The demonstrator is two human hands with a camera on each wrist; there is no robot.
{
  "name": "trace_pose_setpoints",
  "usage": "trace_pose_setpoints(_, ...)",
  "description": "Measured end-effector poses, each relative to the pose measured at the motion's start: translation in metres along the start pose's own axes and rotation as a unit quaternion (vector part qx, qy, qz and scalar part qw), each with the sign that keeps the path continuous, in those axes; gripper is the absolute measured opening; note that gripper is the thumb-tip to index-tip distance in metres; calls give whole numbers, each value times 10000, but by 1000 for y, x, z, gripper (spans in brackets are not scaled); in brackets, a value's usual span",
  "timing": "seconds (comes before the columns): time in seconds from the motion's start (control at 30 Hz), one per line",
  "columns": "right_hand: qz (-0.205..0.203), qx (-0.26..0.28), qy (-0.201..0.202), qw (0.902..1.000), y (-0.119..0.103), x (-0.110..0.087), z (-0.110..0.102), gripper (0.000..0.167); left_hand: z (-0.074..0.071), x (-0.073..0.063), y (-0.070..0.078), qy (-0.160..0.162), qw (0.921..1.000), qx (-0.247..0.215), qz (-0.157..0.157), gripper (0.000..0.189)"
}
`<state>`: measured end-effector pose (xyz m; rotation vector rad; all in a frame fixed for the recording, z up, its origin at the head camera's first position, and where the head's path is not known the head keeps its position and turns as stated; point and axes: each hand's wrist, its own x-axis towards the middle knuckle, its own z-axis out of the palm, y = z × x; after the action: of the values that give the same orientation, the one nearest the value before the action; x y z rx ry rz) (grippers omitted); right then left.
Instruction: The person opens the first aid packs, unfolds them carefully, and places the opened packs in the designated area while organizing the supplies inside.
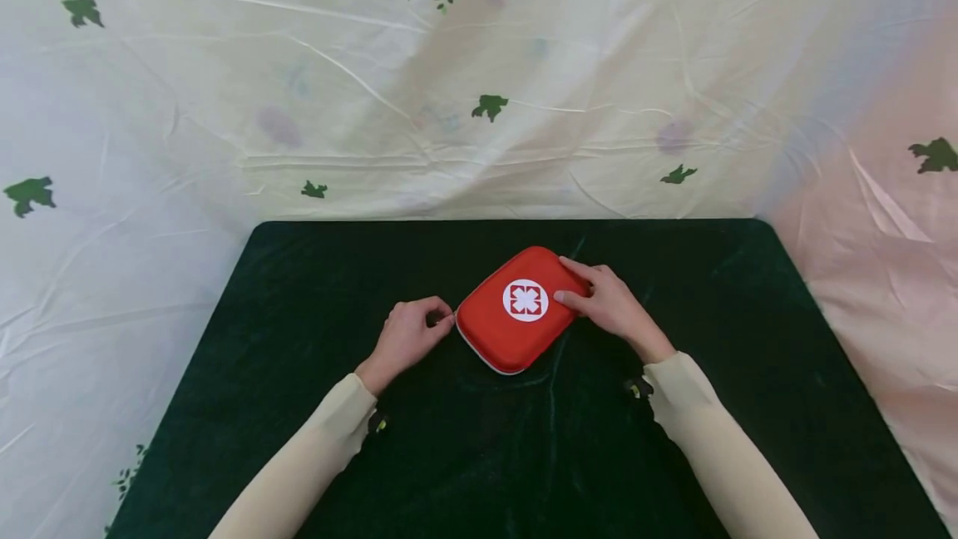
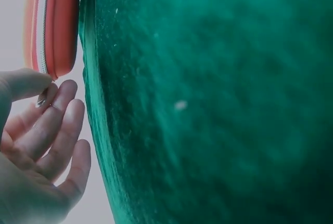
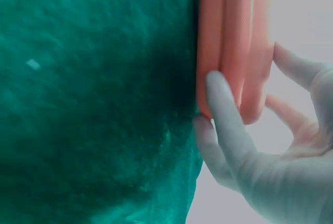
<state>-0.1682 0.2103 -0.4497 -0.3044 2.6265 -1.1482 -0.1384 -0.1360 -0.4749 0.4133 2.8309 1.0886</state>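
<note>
A red zip-up first-aid case (image 1: 490, 335) with a round white emblem (image 1: 525, 300) lies aslant on the dark green cloth. My left hand (image 1: 407, 335) is at its left corner, thumb and forefinger pinching the small metal zipper pull (image 2: 41, 99) where the white zipper (image 2: 40, 31) ends in the left wrist view. The other fingers of that hand are loosely bent. At the opposite end, my right hand (image 1: 609, 302) grips the case, its thumb on the top face near the emblem. In the right wrist view, fingertips (image 3: 216, 81) press against the case's side.
The green cloth-covered table (image 1: 299, 273) spreads around the case. Behind it hangs a pale curtain (image 1: 374, 106) with green leaf and bird shapes, and more fabric closes off both sides. A dark wrist camera (image 1: 639, 389) sits under the right cuff.
</note>
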Motion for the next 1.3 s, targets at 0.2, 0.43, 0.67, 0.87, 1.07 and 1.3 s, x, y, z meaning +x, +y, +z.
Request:
trace_pose_setpoints(0.2,147,66,168,9997,3,-12,3,73,4,10,0,74,9999,-92,-94,9)
trace_pose_setpoints(0.43,64,-23,228,9997,6,-29,3,75,6,24,1,200,9996,-75,-161,10)
trace_pose_setpoints(0.67,41,-68,246,9997,6,-42,5,78,5,36,3,236,9993,-108,-254,11)
trace_pose_setpoints(0.87,-49,-89,309,9995,7,-53,8,80,6,46,5,115,9994,-143,-294,13)
trace_pose_setpoints(1.07,99,-138,391,9991,9,-61,15,83,7,58,6,39,9996,-26,-270,15)
trace_pose_setpoints(1.3,220,-408,537,9975,8,-67,22,84,7,72,6,-146,9995,33,-293,16)
